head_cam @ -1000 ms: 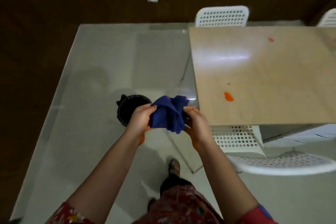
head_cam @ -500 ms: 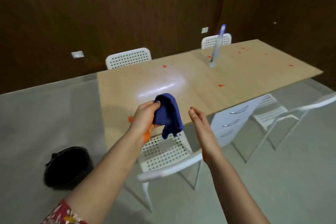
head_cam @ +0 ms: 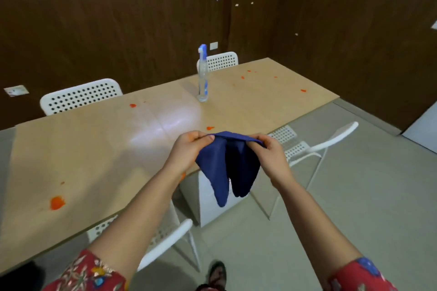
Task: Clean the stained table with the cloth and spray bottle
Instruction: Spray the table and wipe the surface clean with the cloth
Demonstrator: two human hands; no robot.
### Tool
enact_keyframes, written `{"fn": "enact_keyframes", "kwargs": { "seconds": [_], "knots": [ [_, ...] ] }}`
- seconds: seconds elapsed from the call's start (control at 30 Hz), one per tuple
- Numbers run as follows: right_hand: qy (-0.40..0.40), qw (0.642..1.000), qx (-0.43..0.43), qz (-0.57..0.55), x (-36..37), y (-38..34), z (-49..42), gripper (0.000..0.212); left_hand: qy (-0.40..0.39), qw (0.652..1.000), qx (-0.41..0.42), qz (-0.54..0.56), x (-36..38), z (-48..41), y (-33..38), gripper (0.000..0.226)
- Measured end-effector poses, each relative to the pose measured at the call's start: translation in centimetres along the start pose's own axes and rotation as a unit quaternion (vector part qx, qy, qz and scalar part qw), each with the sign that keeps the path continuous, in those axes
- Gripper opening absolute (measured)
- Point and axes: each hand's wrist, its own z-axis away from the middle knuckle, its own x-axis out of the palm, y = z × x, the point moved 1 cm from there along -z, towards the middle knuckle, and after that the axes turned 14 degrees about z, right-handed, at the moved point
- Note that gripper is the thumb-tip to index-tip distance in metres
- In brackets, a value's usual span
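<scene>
We held cloth [head_cam: 227,168] by top edge, left hand [head_cam: 189,149] and right hand [head_cam: 269,151] both pinching it, off table's [head_cam: 94,144] near edge. It hung folded, likely being readied for wiping. Bottle [head_cam: 203,78] stood upright toward far edge. Stains [head_cam: 56,202] untouched.

Spray bottle [head_cam: 203,78] upright on table [head_cam: 94,144]

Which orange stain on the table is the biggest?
The orange blotch near the table's front left edge, left of the left hand; the other stains are small specks.
</scene>
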Motion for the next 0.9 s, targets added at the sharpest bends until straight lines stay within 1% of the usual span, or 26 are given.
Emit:
{"fn": "enact_keyframes", "kwargs": {
  "seconds": [0.07,0.1,0.13,0.17,0.2,0.23,0.27,0.3,0.33,0.37,0.43,0.47,0.53,0.63,0.67,0.73,0.8,0.83,0.87,0.9],
  "knots": [
    [-0.033,0.999,0.021,0.0,-2.4,0.3,-3.3,0.015,-0.018,0.999,-0.031,-0.003,0.9,-2.9,0.4,0.012],
    [-0.058,0.997,0.037,-0.026,-3.6,0.6,-5.0,0.014,-0.036,0.998,-0.05,-0.005,1.5,-4.6,0.6,0.013],
    [-0.083,0.993,0.052,-0.072,-4.6,1.0,-6.8,0.015,-0.058,0.996,-0.069,0.003,2.2,-6.4,0.9,0.014],
    [-0.107,0.98,0.071,-0.151,-5.3,1.4,-8.4,0.018,-0.072,0.993,-0.086,0.024,2.8,-8.1,1.0,0.014],
    [-0.126,0.955,0.096,-0.251,-5.6,2.2,-10.0,0.023,-0.077,0.99,-0.107,0.054,3.4,-9.9,1.0,0.014],
    [-0.133,0.922,0.127,-0.341,-5.6,3.3,-11.3,0.03,-0.076,0.984,-0.131,0.091,4.0,-11.8,0.8,0.016],
    [-0.134,0.892,0.159,-0.4,-5.4,4.7,-12.7,0.039,-0.068,0.976,-0.156,0.135,4.6,-13.7,0.4,0.017],
    [-0.148,0.874,0.187,-0.423,-5.0,6.1,-13.9,0.05,-0.054,0.967,-0.18,0.174,5.3,-15.7,-0.1,0.018],
    [-0.168,0.866,0.216,-0.419,-4.5,7.3,-15.5,0.059,-0.034,0.959,-0.199,0.201,6.0,-18.1,-0.5,0.018],
    [-0.194,0.862,0.236,-0.403,-4.0,8.2,-16.4,0.064,-0.012,0.954,-0.211,0.214,6.2,-19.9,-1.3,0.018],
    [-0.231,0.871,0.241,-0.36,-4.0,9.6,-18.7,0.064,0.022,0.947,-0.223,0.229,6.6,-22.8,-2.7,0.015],
    [-0.225,0.882,0.248,-0.331,-4.1,10.1,-20.0,0.063,0.035,0.945,-0.224,0.237,6.6,-24.1,-3.4,0.014],
    [-0.189,0.903,0.277,-0.269,-4.4,10.8,-23.3,0.057,0.062,0.945,-0.223,0.232,6.5,-26.8,-4.8,0.01],
    [-0.169,0.922,0.29,-0.194,-4.7,11.5,-27.7,0.037,0.104,0.957,-0.217,0.16,6.2,-29.2,-6.8,0.007],
    [-0.159,0.932,0.285,-0.158,-4.9,11.5,-29.1,0.032,0.122,0.96,-0.211,0.135,6.2,-29.6,-7.4,0.011],
    [-0.138,0.957,0.249,-0.056,-5.4,11.3,-32.4,0.026,0.15,0.963,-0.199,0.104,6.2,-30.5,-8.3,0.024],
    [-0.123,0.974,0.174,0.072,-5.5,10.5,-36.0,0.019,0.165,0.963,-0.195,0.087,6.1,-31.4,-8.6,0.027],
    [-0.118,0.974,0.122,0.149,-5.3,10.1,-38.0,0.015,0.174,0.962,-0.194,0.082,6.2,-32.1,-8.8,0.027],
    [-0.118,0.963,0.066,0.234,-4.7,9.6,-39.8,0.012,0.185,0.96,-0.192,0.081,6.1,-32.9,-8.9,0.028],
    [-0.128,0.939,0.016,0.32,-3.8,8.9,-41.2,0.012,0.198,0.958,-0.191,0.079,6.1,-33.6,-8.9,0.028]
  ]
}}
